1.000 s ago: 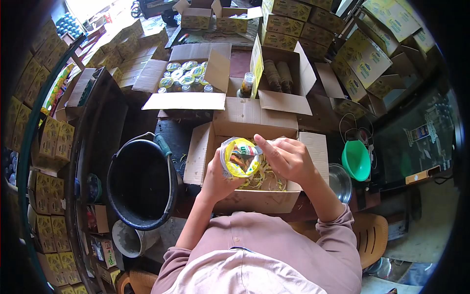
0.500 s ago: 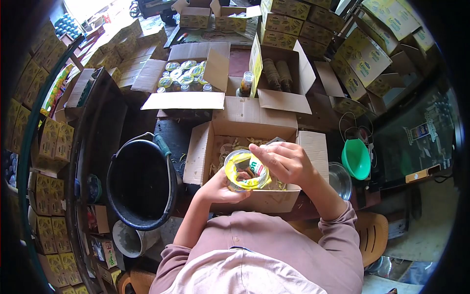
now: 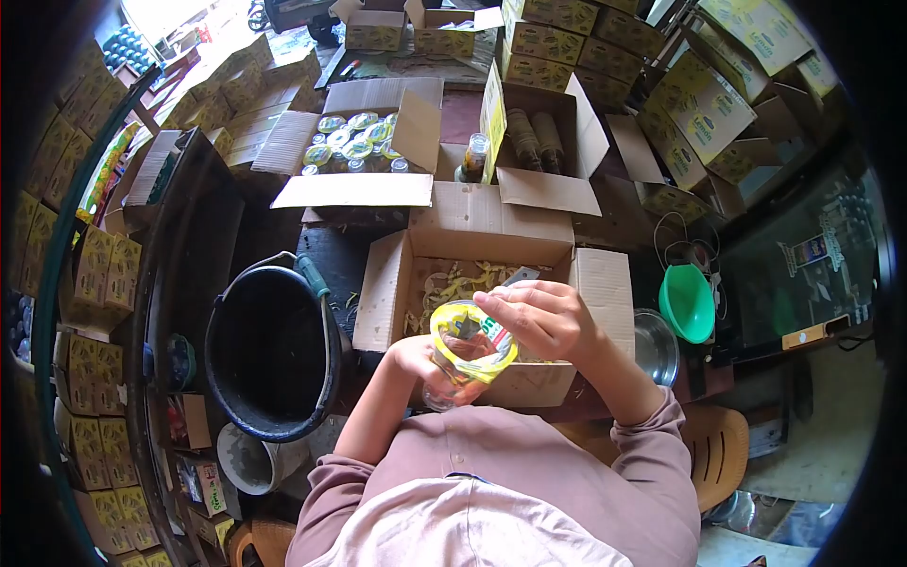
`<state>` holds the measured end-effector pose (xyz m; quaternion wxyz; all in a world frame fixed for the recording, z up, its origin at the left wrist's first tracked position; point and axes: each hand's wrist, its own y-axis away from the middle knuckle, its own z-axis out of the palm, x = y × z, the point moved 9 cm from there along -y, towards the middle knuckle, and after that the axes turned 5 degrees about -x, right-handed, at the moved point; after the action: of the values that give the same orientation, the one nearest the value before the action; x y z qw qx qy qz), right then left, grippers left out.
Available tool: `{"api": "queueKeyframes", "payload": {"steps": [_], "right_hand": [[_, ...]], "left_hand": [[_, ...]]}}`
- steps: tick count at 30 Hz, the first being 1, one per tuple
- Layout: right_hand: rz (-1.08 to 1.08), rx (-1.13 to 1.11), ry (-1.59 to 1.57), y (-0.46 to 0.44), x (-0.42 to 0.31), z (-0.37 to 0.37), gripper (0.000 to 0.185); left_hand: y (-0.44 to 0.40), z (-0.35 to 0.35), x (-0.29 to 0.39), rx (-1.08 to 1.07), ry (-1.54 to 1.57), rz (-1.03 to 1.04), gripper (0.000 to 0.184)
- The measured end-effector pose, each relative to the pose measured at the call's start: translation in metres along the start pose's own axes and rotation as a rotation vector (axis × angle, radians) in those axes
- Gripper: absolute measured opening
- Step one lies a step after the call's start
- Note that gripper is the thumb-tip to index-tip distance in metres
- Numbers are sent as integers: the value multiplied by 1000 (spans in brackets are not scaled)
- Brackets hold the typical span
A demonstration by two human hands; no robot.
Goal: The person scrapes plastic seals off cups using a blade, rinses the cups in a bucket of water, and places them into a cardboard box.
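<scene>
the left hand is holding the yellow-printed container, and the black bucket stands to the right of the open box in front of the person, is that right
The bucket's side is wrong: the head view shows the black bucket to the left of the open box. The left hand is holding the yellow-printed container.

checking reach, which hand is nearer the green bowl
Right. The right hand, by the container, is left of the green bowl; the left hand, holding the container, is farther left.

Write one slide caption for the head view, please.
Left hand holding a yellow-rimmed jar, right hand at its rim, near an open carton.
</scene>
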<state>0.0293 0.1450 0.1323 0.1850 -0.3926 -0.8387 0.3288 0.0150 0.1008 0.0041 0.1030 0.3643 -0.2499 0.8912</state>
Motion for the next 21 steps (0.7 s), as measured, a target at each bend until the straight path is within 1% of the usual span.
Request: {"api": "queueKeyframes", "payload": {"steps": [2,3,4,5,6,9,10,12,13,14,15,17,18,21], "right_hand": [[0,-29,24,3,-1,4,39],[-3,-43,35,3,-1,6,37],[-25,-42,35,2,-3,6,28],[-26,-57,37,2,-3,7,26],[-27,-71,38,3,-2,8,24],[-2,-77,84,2,1,6,18],[4,-72,113,3,4,5,18],[19,-75,159,5,8,1,18],[33,-75,159,6,12,1,18],[47,-74,159,8,15,2,18],[62,-72,158,9,17,4,18],[55,-68,150,6,16,7,21],[53,-75,150,4,14,8,21],[43,-107,179,-1,10,11,23]], "left_hand": [[-2,4,1,-57,124,28,46],[-3,6,5,-88,160,81,48],[-4,8,7,-116,196,135,51],[-3,9,10,-143,231,189,53],[-3,10,11,-191,243,161,60],[16,-16,17,237,-14,90,66],[28,-27,26,412,-214,71,70],[43,-31,51,698,-533,146,74],[44,-21,66,811,-651,242,74],[48,-16,73,884,-865,289,73],[45,-10,74,874,-1051,259,79],[30,11,72,1007,-1231,237,88],[27,14,71,1078,-1383,270,89],[43,-11,57,1324,-1239,205,78]]}}
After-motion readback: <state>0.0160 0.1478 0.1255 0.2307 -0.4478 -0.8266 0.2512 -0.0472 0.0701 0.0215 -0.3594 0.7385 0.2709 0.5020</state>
